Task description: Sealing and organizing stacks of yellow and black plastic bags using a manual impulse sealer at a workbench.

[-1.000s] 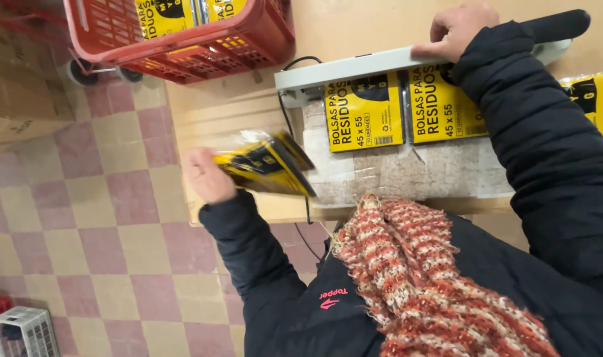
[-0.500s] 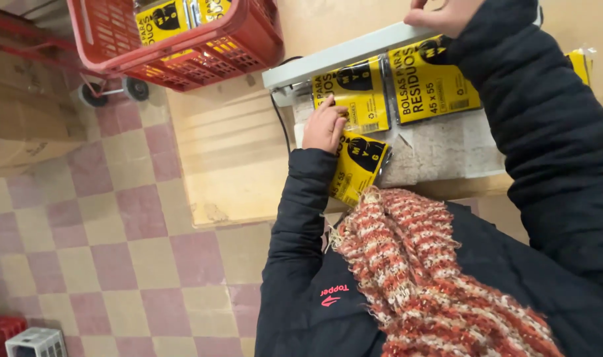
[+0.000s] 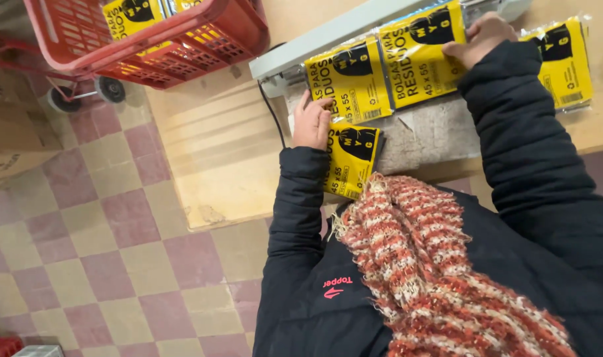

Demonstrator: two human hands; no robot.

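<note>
— What does the frame show?

— A person in a dark jacket and a red-and-white scarf (image 3: 440, 264) leans over a wooden bench (image 3: 215, 158), laying yellow film packets side by side below a long grey bar (image 3: 328, 32).

— And the hands?

— The left hand (image 3: 311, 122) sits with curled fingers at the edge of the nearest packet (image 3: 354, 158), which lies partly off a grey pad (image 3: 433, 129); whether its grip has closed on the film cannot be told. The right hand (image 3: 480, 39) lies flat and spread on a middle packet (image 3: 417, 59), pinning it.

— Anything else?

— A red basket (image 3: 202, 46) holding more packets, beyond the bench's corner.
</note>
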